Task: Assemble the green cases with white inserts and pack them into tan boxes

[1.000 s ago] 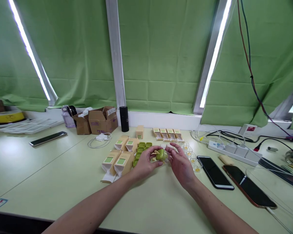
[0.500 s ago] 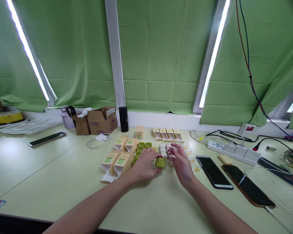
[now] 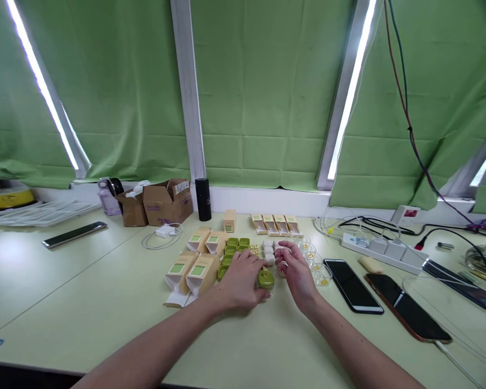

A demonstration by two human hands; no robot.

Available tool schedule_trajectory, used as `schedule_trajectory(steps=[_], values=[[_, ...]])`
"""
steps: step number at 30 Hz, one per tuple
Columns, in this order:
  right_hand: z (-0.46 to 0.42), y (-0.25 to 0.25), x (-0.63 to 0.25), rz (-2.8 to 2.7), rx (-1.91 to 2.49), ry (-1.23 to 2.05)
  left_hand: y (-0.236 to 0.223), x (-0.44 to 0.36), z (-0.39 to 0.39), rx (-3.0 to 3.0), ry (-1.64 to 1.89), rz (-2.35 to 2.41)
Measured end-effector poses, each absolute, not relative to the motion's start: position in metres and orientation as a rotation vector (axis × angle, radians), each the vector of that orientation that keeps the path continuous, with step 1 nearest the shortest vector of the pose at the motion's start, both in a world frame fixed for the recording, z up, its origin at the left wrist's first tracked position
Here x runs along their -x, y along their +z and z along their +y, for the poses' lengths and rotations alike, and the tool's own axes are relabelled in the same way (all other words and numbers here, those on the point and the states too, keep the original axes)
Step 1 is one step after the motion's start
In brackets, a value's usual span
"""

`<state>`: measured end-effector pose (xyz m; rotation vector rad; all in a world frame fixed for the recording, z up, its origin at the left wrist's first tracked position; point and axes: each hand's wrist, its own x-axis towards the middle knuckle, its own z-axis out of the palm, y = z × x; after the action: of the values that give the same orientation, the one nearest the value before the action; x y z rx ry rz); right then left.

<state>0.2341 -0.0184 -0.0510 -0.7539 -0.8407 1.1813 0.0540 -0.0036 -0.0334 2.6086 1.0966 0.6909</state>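
Note:
My left hand (image 3: 245,278) is closed around a small container with a green lid (image 3: 266,278), keeping it near the table top; its lower part looks clear. Beside it, my right hand (image 3: 297,273) has its fingers curled in a pinch over the small white pieces (image 3: 269,253); what lies between the fingertips is too small to make out. Green square cups (image 3: 231,250) stand in rows behind my left hand, next to tiny yellowish pieces (image 3: 254,249). Clear cups with yellow spots (image 3: 318,267) line up right of my right hand.
Open cardboard packets (image 3: 202,273) with green labels stand on the left, more packets (image 3: 269,224) lie at the back. Two phones (image 3: 354,286) and a power strip (image 3: 383,251) with cables are on the right. Brown boxes (image 3: 168,202) and a black cylinder (image 3: 203,200) stand behind.
My left hand has lowered the green-lidded container slightly and tilted it, so a knob shows on top. My right hand's fingers have curled inward and down toward the white pieces.

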Motion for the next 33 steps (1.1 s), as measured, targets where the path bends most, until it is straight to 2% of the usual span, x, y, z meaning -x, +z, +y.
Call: schedule_trajectory(steps=[8,13,21,28,33], values=[[-0.016,-0.051,-0.235,-0.838,0.692,1.208,-0.012,-0.054,0.028,-2.52,0.976,1.232],[-0.016,-0.052,-0.235,-0.846,0.685,1.231,-0.004,-0.065,0.081,-2.761,0.613,1.369],[-0.016,-0.053,-0.234,-0.844,0.685,1.244,-0.015,-0.095,0.15,-2.778,0.136,1.464],[-0.013,-0.057,-0.235,-0.876,0.669,1.256,-0.034,-0.117,0.174,-2.758,-0.003,1.566],[-0.012,-0.057,-0.235,-0.879,0.668,1.268,-0.036,-0.114,0.172,-2.739,0.082,1.582]])
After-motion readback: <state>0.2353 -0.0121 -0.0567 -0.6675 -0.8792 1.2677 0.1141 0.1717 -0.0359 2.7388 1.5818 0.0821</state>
